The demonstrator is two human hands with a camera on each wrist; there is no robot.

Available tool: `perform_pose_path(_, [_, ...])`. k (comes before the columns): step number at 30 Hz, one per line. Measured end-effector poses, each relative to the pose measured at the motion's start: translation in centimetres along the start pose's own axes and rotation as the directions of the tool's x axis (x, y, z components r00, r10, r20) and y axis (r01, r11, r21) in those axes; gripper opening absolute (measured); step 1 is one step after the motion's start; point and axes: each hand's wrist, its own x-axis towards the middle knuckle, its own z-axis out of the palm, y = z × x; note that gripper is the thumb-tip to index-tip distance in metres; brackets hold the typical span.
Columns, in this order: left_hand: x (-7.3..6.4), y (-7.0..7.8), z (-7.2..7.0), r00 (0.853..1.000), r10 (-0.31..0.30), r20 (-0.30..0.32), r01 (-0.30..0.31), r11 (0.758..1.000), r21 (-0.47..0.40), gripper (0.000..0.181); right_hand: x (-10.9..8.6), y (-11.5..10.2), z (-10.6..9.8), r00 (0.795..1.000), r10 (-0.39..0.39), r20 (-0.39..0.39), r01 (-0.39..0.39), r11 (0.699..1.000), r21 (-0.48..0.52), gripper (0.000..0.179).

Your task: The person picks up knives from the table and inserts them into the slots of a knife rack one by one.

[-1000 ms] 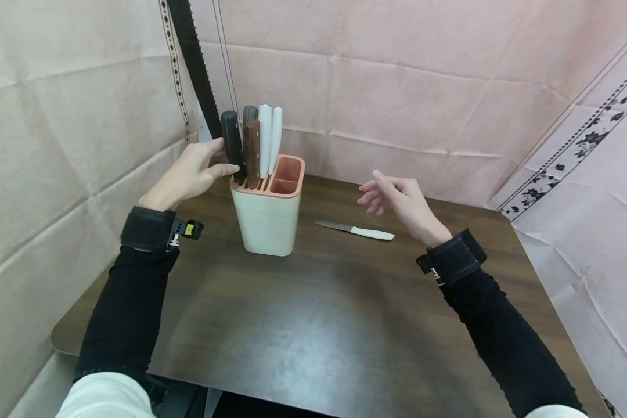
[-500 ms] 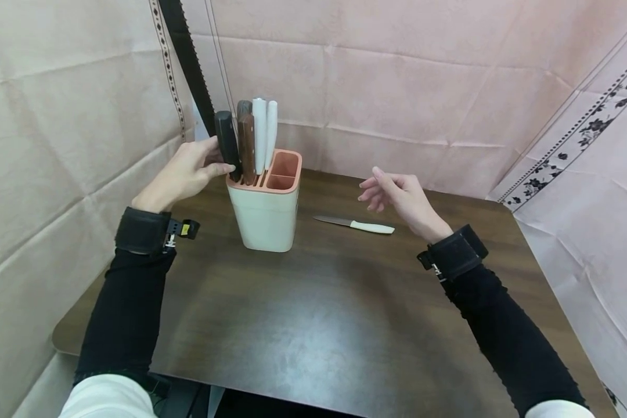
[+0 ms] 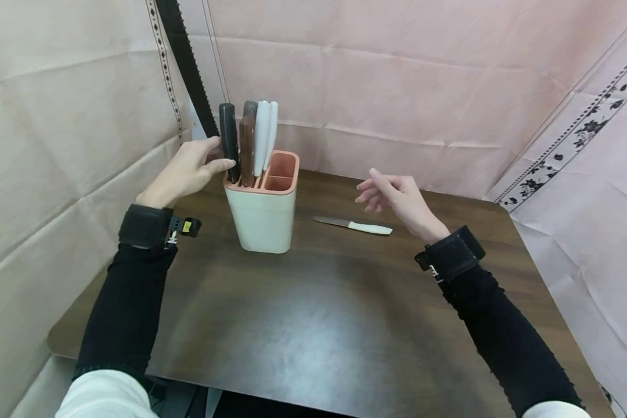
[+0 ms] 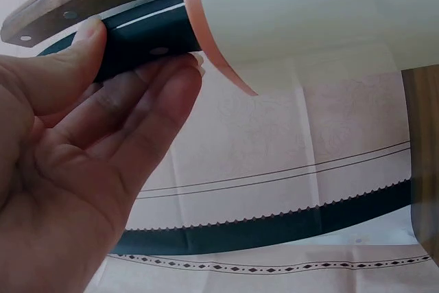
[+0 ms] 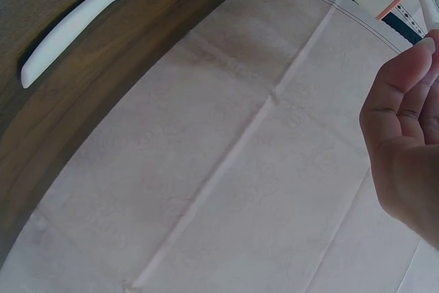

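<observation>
My left hand [image 3: 184, 172] pinches the black-handled knife [image 3: 229, 134] low on its handle, thumb on one side and fingertips on the other, also seen in the left wrist view. This knife stands nearly upright in the leftmost part of the pale green knife holder [image 3: 261, 223] with an orange top; its blade is hidden inside. Beside it stand a brown-handled knife [image 3: 247, 152], a dark grey handle [image 3: 250, 108] and two white-handled knives [image 3: 262, 136]. My right hand [image 3: 401, 201] hovers with loosely bent fingers, holding nothing, above and right of a small white-handled paring knife [image 3: 370, 228] lying flat.
The holder has two square open compartments [image 3: 282, 168] on its right side. A dark wooden table [image 3: 292, 325] carries everything. Cloth hangings [image 3: 376, 104] close in the back and both sides, and a black strip [image 3: 188, 64] runs down the back left corner.
The black handle has swung from leaning left to nearly upright in my left hand's grip. My right hand and the paring knife stay where they were; the head view shifts slightly.
</observation>
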Motion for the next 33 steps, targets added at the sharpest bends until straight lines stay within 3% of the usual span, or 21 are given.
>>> perform_pose_path(11, [0.4, 0.7, -0.6, 0.997, -0.061, 0.046, 0.060, 0.998, 0.013, 0.049, -0.4, 0.6, -0.6, 0.999, 0.014, -0.037, -0.014, 1.000, -0.005, 0.049])
perform_pose_path(18, [0.0, 0.4, -0.3, 0.998, -0.053, 0.017, 0.052, 0.996, 0.067, 0.032, -0.3, 1.2, -1.1, 0.999, 0.021, -0.028, -0.022, 0.998, -0.058, 0.038])
perform_pose_path(22, [-0.6, 0.4, -0.4, 0.998, -0.063, 0.010, 0.061, 0.993, 0.103, 0.029, -0.2, 2.6, -1.7, 0.997, 0.072, -0.016, -0.073, 0.985, -0.157, 0.031])
perform_pose_path(26, [-1.3, 0.8, -0.5, 0.997, -0.076, 0.029, 0.071, 0.986, 0.149, 0.028, -0.1, 5.2, -2.2, 0.991, 0.137, -0.003, -0.130, 0.928, -0.350, 0.030])
perform_pose_path(29, [-1.6, 1.4, -0.6, 0.995, -0.078, 0.067, 0.066, 0.982, 0.176, 0.026, 0.1, 7.8, -2.3, 0.986, 0.167, 0.012, -0.138, 0.853, -0.503, 0.028])
perform_pose_path(33, [-1.8, 2.4, -0.4, 0.990, -0.072, 0.124, 0.048, 0.981, 0.189, 0.024, 0.2, 11.9, -1.8, 0.980, 0.200, 0.013, -0.153, 0.789, -0.594, 0.029])
